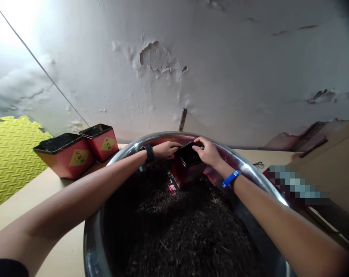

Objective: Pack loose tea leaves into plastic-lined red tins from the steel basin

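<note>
A large steel basin [251, 172] full of dark loose tea leaves [177, 231] fills the lower middle. At its far rim both hands hold a red tin [188, 167] with a dark open top, set into the leaves. My left hand [167, 149], with a black watch on the wrist, grips the tin's left edge. My right hand [207, 152], with a blue band on the wrist, grips its right edge with curled fingers.
Two more red tins [67, 156] [101, 141] with yellow diamond labels stand open on the beige table [59, 207] at the left. A yellow foam mat [10, 154] lies beyond. A peeling white wall rises behind. Cardboard and a blurred patch sit at the right.
</note>
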The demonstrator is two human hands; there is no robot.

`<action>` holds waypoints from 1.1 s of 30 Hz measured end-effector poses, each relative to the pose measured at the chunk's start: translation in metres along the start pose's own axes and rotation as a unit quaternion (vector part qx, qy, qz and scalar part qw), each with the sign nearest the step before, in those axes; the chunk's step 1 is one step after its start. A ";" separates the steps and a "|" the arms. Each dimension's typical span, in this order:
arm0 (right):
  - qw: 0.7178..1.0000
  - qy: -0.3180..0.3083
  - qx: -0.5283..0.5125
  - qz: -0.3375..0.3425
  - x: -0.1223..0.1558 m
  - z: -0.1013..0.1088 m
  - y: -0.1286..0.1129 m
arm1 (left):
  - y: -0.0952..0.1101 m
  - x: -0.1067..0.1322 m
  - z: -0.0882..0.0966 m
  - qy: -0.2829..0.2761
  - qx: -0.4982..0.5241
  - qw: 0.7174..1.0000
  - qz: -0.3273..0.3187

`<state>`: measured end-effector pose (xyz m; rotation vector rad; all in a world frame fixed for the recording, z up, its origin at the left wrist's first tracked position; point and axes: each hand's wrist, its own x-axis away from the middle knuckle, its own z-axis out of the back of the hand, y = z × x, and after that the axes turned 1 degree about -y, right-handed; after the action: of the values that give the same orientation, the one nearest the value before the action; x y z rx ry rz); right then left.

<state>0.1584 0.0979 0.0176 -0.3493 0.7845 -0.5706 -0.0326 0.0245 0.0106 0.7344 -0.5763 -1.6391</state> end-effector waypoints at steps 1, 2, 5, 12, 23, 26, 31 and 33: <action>1.000 0.006 -0.026 0.008 0.000 -0.001 0.001 | 0.000 0.000 0.001 -0.010 0.007 1.000 0.005; 0.999 -0.001 -0.050 0.014 0.000 -0.002 0.002 | -0.001 -0.001 0.001 -0.024 0.012 1.000 0.004; 0.993 -0.055 -0.107 -0.002 0.002 -0.006 0.005 | -0.004 -0.002 0.000 -0.041 0.012 0.999 0.002; 0.976 -0.060 -0.175 -0.116 0.001 -0.011 0.010 | -0.003 -0.002 -0.007 -0.051 0.054 0.997 0.031; 0.953 0.048 -0.240 -0.181 -0.010 0.022 0.010 | -0.024 -0.011 -0.019 -0.013 0.114 0.986 0.119; 0.918 0.181 -0.301 -0.186 -0.014 0.033 0.013 | -0.025 -0.011 -0.022 -0.013 0.055 0.995 0.083; 0.943 0.256 0.069 -0.201 -0.017 0.050 0.045 | -0.020 -0.009 -0.021 0.022 -0.041 0.997 0.054; 0.940 0.100 0.230 -0.230 -0.012 0.048 0.057 | -0.018 -0.007 -0.019 0.042 -0.104 0.993 0.036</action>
<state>0.2074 0.1540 0.0280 -0.0355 0.7384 -1.2199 -0.0299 0.0352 -0.0135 0.6183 -0.3605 -1.5665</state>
